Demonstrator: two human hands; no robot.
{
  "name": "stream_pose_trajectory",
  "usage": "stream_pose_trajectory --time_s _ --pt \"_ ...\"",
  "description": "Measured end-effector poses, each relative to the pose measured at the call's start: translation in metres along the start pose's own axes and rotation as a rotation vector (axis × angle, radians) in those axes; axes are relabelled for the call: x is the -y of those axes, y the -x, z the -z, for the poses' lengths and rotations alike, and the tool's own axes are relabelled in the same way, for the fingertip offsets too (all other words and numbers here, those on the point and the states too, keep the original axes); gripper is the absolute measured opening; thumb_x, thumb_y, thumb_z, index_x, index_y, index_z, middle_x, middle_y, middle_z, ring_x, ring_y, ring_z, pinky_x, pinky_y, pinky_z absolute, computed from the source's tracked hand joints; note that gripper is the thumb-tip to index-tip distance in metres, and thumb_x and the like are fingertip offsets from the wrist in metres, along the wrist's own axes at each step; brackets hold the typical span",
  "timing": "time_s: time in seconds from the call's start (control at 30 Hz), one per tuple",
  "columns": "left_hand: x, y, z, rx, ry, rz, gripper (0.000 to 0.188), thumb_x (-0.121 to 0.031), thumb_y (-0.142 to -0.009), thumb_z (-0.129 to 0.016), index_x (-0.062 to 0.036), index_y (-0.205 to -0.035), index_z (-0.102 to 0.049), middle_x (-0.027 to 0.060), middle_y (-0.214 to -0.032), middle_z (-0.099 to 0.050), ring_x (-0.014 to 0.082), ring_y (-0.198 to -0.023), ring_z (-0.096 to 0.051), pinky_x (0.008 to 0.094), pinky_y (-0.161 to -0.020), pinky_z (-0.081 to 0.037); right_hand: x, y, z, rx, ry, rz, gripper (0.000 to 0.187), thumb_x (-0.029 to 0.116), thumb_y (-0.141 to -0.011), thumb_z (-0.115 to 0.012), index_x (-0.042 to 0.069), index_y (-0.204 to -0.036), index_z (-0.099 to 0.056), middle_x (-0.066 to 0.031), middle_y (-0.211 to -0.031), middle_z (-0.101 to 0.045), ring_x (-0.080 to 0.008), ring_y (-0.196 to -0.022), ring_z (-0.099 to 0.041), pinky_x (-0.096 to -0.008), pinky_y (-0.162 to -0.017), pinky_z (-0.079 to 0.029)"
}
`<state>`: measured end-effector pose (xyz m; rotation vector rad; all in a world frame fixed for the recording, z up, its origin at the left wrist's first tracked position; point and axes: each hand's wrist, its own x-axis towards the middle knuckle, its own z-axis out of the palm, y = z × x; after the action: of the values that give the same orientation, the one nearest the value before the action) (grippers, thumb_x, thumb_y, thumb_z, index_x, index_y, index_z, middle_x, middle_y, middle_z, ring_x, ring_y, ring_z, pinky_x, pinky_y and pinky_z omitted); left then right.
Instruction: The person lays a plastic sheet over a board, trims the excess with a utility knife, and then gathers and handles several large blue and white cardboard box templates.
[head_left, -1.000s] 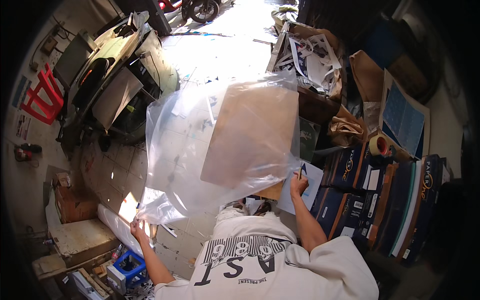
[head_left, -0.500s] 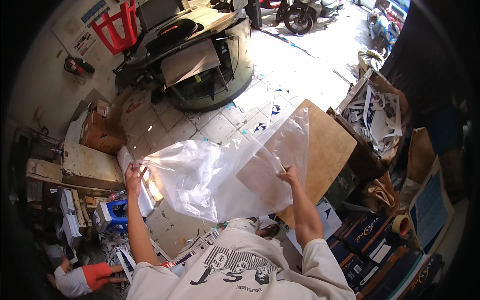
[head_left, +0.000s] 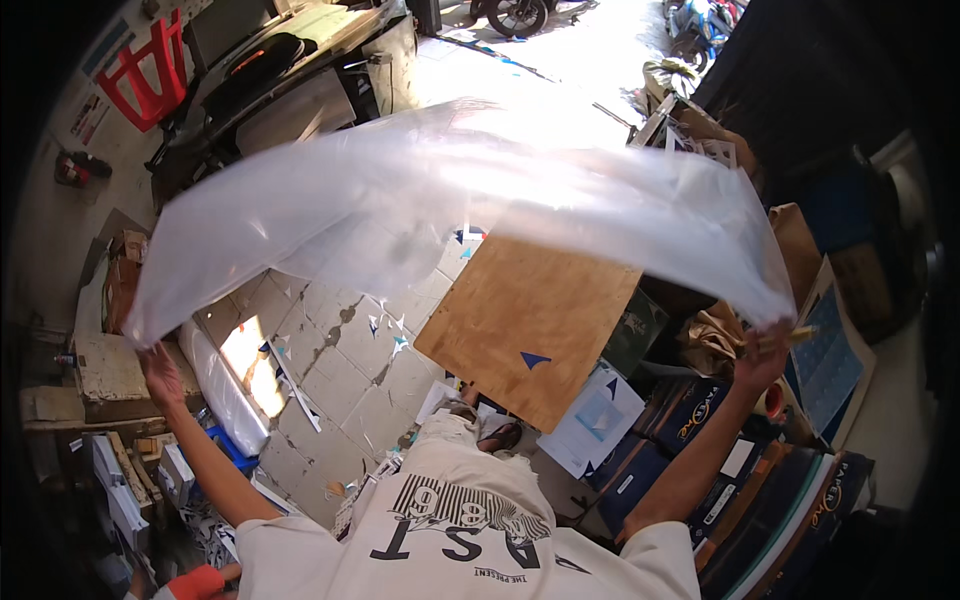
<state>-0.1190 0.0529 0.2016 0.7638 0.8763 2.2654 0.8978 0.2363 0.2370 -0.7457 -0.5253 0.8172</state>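
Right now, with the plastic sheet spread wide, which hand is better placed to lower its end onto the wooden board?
Right, probably. The right hand grips the clear plastic sheet nearer the wooden board. The left hand holds the far corner, out over the tiled floor.

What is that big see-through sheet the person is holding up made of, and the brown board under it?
The sheet looks like thin clear plastic film: glossy, billowing, floor tiles showing through it. The left hand and right hand grip its ends. The brown board seems to be plywood or hardboard: flat, matte, faint grain, though the picture cannot settle which.
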Motion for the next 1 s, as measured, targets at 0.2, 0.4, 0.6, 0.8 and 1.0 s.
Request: stream_pose_trajectory --time_s 0.2,0.4,0.6,0.8,1.0 --pt "0.102 0.071 0.097 -0.246 -0.710 0.532 0.042 -0.015 -0.099 -0.049 -0.0001 -0.139 -0.046 0.0108 -0.135 -0.054 0.0238 -0.126 -0.051 0.0360 -0.109 -0.041 -0.084 0.162 0.132 0.137 0.533 -0.291 0.042 0.021 -0.095 -0.059 0.004 -0.132 -0.049 -0.0097 -0.121 -0.059 -0.0192 -0.109 -0.059 -0.0318 -0.096 -0.050" --pt "0.171 -0.042 -0.022 -0.336 -1.824 0.058 0.042 -0.016 -0.093 -0.054 0.0018 -0.131 -0.049 0.0238 -0.126 -0.057 0.0411 -0.113 -0.058 0.0456 -0.095 -0.047 -0.213 0.222 0.131 -0.345 0.770 -0.386 0.008 0.007 -0.085 -0.063 0.001 -0.085 -0.069 0.0042 -0.071 -0.057 -0.0078 -0.060 -0.050 -0.0259 -0.053 -0.039" --pt "0.320 0.244 -0.344 1.039 -1.010 0.378 0.028 -0.006 -0.090 -0.061 -0.0029 -0.117 -0.063 0.0141 -0.113 -0.068 0.0301 -0.105 -0.065 0.0397 -0.099 -0.045 -0.237 0.273 0.110 -0.358 0.511 -0.573 0.012 0.005 -0.085 -0.058 0.009 -0.078 -0.067 0.0071 -0.063 -0.049 -0.0036 -0.048 -0.037 -0.0217 -0.041 -0.024" --pt "0.450 0.369 -0.300 1.628 -1.180 0.356 0.067 -0.050 -0.092 -0.057 -0.0340 -0.152 -0.031 0.0136 -0.163 -0.010 0.0400 -0.149 -0.006 0.0623 -0.115 -0.011 -0.218 0.276 0.082 -0.404 0.211 -0.807 0.022 0.022 -0.091 -0.053 0.010 -0.097 -0.071 0.0039 -0.076 -0.055 -0.0039 -0.051 -0.039 -0.0196 -0.039 -0.023" --pt "0.470 0.382 -0.305 1.596 -1.399 0.181 0.079 -0.062 -0.088 -0.056 -0.0406 -0.155 -0.021 0.0131 -0.165 0.000 0.0425 -0.150 0.000 0.0697 -0.112 -0.001 -0.179 0.304 0.125 0.412 0.983 -1.072 0.035 0.028 -0.077 -0.083 -0.001 -0.096 -0.075 -0.0095 -0.083 -0.073 -0.0151 -0.076 -0.067 -0.0294 -0.070 -0.052"
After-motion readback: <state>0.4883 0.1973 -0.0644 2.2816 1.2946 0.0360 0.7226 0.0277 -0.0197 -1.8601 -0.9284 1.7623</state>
